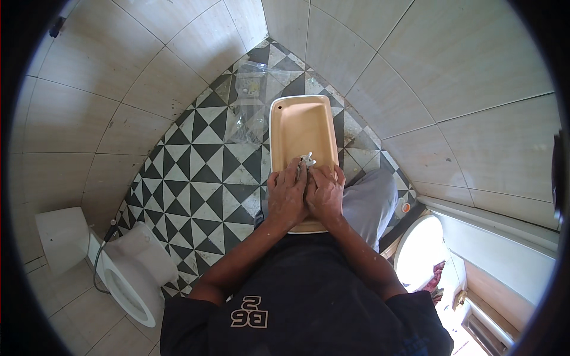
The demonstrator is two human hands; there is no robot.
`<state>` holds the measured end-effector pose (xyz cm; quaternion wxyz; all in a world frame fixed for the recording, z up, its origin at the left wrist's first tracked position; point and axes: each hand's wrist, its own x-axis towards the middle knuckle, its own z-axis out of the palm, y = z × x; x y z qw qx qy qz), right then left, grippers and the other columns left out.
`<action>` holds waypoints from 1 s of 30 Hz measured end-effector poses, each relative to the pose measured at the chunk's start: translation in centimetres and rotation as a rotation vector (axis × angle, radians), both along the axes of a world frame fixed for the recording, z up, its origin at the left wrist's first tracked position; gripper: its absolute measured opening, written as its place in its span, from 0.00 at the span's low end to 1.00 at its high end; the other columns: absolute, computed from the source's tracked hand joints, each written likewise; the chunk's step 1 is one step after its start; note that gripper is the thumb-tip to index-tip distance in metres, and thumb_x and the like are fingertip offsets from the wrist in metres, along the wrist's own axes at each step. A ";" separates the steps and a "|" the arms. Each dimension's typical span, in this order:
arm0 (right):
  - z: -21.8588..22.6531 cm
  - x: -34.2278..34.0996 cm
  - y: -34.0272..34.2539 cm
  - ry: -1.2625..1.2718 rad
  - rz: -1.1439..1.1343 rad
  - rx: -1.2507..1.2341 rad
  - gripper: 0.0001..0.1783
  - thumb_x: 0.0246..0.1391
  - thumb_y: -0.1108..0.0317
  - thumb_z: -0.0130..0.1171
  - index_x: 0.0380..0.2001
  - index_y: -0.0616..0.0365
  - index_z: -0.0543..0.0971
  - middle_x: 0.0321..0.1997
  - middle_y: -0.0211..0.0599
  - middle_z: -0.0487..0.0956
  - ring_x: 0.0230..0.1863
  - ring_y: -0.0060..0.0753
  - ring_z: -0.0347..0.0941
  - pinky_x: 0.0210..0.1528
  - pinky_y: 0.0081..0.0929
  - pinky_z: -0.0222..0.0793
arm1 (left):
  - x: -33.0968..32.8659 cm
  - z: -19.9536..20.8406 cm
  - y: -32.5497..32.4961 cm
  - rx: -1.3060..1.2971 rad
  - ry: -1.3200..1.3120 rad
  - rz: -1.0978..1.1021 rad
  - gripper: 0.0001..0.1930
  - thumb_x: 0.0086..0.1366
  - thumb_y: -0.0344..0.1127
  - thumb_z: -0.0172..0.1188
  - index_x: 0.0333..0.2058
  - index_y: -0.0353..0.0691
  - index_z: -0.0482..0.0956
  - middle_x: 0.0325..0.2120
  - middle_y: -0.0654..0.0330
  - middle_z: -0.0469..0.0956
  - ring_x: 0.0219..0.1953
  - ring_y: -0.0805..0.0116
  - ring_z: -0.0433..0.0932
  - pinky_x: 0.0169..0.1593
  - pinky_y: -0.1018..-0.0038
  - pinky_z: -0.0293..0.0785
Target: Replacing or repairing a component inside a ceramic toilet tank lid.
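Note:
A long, shallow, tray-like piece lies lengthwise in front of me, beige inside with a white rim and a small dark hole near its far left corner. Over its near half, my left hand and my right hand are side by side and touching, with fingers bent. Between their fingertips sticks out a small white plastic fitting with short prongs. Both hands appear closed around it; its lower part is hidden under the fingers. The outer right finger is by the tray-like piece's right rim.
Clear plastic bags lie on the black-and-white patterned floor, left of the tray-like piece. A white toilet with a hose is at lower left. Tiled walls meet ahead. A small orange-and-white round object sits by the right wall, near a bright round mirror-like surface.

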<state>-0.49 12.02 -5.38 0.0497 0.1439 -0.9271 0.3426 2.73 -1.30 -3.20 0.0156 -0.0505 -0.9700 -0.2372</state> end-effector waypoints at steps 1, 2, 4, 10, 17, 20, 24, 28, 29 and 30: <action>0.3 0.1 -0.1 0.001 -0.017 0.017 0.12 0.59 0.71 0.58 0.45 0.57 0.84 0.41 0.39 0.83 0.49 0.46 0.79 0.72 0.48 0.56 | -0.1 0.2 0.1 0.020 -0.011 -0.002 0.42 0.53 0.41 0.71 0.66 0.30 0.70 0.68 0.46 0.65 0.67 0.55 0.67 0.67 0.54 0.57; 0.3 0.1 -0.2 0.002 -0.020 0.016 0.12 0.59 0.71 0.58 0.45 0.57 0.84 0.41 0.39 0.83 0.49 0.46 0.79 0.72 0.48 0.56 | -0.2 0.2 0.0 0.019 -0.010 -0.005 0.42 0.53 0.41 0.71 0.66 0.30 0.70 0.68 0.46 0.65 0.67 0.55 0.67 0.67 0.54 0.57; 0.1 0.2 -0.2 -0.006 -0.023 -0.011 0.14 0.59 0.70 0.58 0.47 0.57 0.84 0.41 0.39 0.83 0.50 0.47 0.79 0.74 0.49 0.54 | -0.3 0.1 -0.1 0.025 0.012 -0.009 0.45 0.51 0.43 0.73 0.66 0.29 0.69 0.69 0.47 0.64 0.67 0.53 0.66 0.66 0.55 0.57; 0.7 -2.2 2.1 -0.094 0.058 -0.102 0.10 0.56 0.70 0.63 0.42 0.55 0.83 0.39 0.36 0.83 0.46 0.43 0.79 0.59 0.44 0.63 | 0.4 0.2 0.3 0.025 0.079 0.010 0.40 0.57 0.43 0.69 0.66 0.29 0.70 0.68 0.46 0.65 0.67 0.54 0.66 0.66 0.55 0.57; 0.3 -3.2 1.7 0.029 0.150 -0.046 0.08 0.53 0.68 0.69 0.36 0.53 0.81 0.34 0.35 0.81 0.40 0.43 0.79 0.54 0.41 0.62 | 0.7 0.2 0.2 0.048 0.057 0.023 0.37 0.58 0.41 0.69 0.65 0.31 0.71 0.67 0.47 0.66 0.66 0.53 0.67 0.66 0.53 0.58; -0.2 -3.4 1.3 0.051 0.135 -0.025 0.08 0.53 0.67 0.69 0.34 0.53 0.81 0.32 0.36 0.80 0.37 0.43 0.79 0.53 0.42 0.62 | 0.9 -0.1 0.1 0.082 0.072 0.031 0.37 0.58 0.41 0.69 0.64 0.31 0.71 0.67 0.46 0.66 0.66 0.52 0.67 0.66 0.53 0.58; -0.6 -3.8 1.0 0.144 0.152 0.037 0.08 0.52 0.67 0.69 0.32 0.54 0.80 0.30 0.36 0.79 0.36 0.44 0.79 0.53 0.43 0.62 | 0.9 -0.3 0.1 0.079 0.095 0.042 0.38 0.57 0.40 0.69 0.65 0.30 0.70 0.67 0.45 0.67 0.67 0.53 0.66 0.66 0.52 0.58; -0.5 -4.6 0.8 0.249 0.201 0.034 0.09 0.49 0.66 0.71 0.30 0.54 0.80 0.27 0.36 0.77 0.34 0.44 0.78 0.53 0.44 0.65 | 0.7 -0.2 0.4 0.111 0.078 0.065 0.40 0.56 0.40 0.68 0.65 0.28 0.68 0.67 0.45 0.66 0.68 0.53 0.66 0.66 0.52 0.58; -0.6 -4.7 0.9 0.247 0.214 0.025 0.09 0.49 0.66 0.71 0.30 0.54 0.80 0.27 0.36 0.77 0.34 0.44 0.78 0.53 0.44 0.65 | 0.7 -0.2 0.5 0.104 0.076 0.079 0.40 0.56 0.40 0.68 0.65 0.28 0.68 0.67 0.45 0.66 0.68 0.53 0.66 0.66 0.52 0.58; -0.9 -4.7 1.0 0.236 0.215 0.035 0.09 0.48 0.66 0.72 0.29 0.53 0.80 0.27 0.36 0.77 0.33 0.43 0.78 0.53 0.44 0.67 | 0.7 -0.1 0.5 0.130 0.071 0.079 0.40 0.55 0.40 0.68 0.65 0.28 0.68 0.67 0.45 0.66 0.68 0.54 0.66 0.66 0.52 0.57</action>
